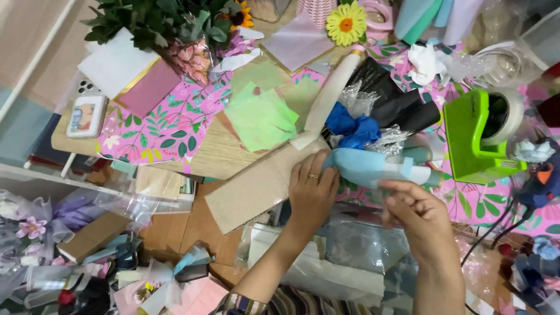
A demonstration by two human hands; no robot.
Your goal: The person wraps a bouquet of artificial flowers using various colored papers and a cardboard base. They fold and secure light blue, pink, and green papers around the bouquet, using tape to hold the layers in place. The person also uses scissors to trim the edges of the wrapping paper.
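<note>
Hands meet at the table's near edge: your left hand (312,189), a ring on one finger, lies with its fingers curled over the folded end of a light blue paper sheet (364,166), pressing it down, while your right hand (417,219) pinches the same sheet from the other side, thumb and fingertips closed on its lower edge. The sheet wraps the stem end of a small bouquet (359,128) lying on its side, with deep blue flowers, crinkled clear film and black wrapping paper (396,102) fanned out behind them. A cream paper roll (329,96) leans diagonally just beside the bouquet, its lower end near your left hand. Under your left wrist lies a brown cardboard piece (251,189), touching the blue sheet's left end.

Beyond that, light green paper squares (262,116) sit on the wooden table (219,154), next to pink floral-print wrapping paper (169,125). A green tape dispenser (475,137) with a roll of tape stands well to the right of the bouquet. At the far edge you have a yellow artificial flower (346,23) and a bunch of green foliage (157,20). A phone (86,114) rests at the table's left corner. Below the table edge, clear cellophane (361,245) and ribboned wrapped bundles (116,268) crowd the floor.
</note>
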